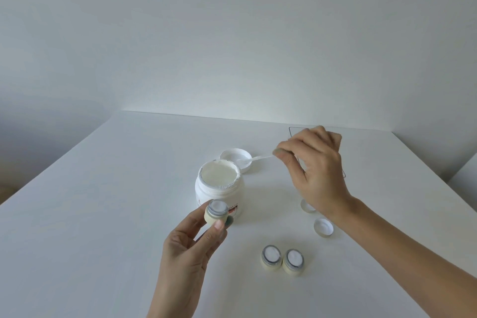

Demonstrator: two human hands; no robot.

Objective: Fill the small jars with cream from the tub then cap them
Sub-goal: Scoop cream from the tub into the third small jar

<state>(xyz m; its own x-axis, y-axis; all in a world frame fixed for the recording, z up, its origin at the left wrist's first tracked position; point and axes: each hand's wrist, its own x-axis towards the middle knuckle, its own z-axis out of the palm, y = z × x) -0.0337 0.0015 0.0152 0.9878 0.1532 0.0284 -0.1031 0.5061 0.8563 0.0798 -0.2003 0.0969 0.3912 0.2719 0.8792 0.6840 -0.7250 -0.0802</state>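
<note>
Standing open on the smooth white table [129,188], the round plastic tub [219,186] showed glossy cream. A small cylindrical jar [216,212] was pinched by the left hand [191,248]; a thin translucent spatula [254,159] was gripped by the right hand [317,173] over the tub's lid [236,159].

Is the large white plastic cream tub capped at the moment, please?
No, the large white plastic cream tub stands open, and its round white lid lies upturned on the table behind it.
</note>
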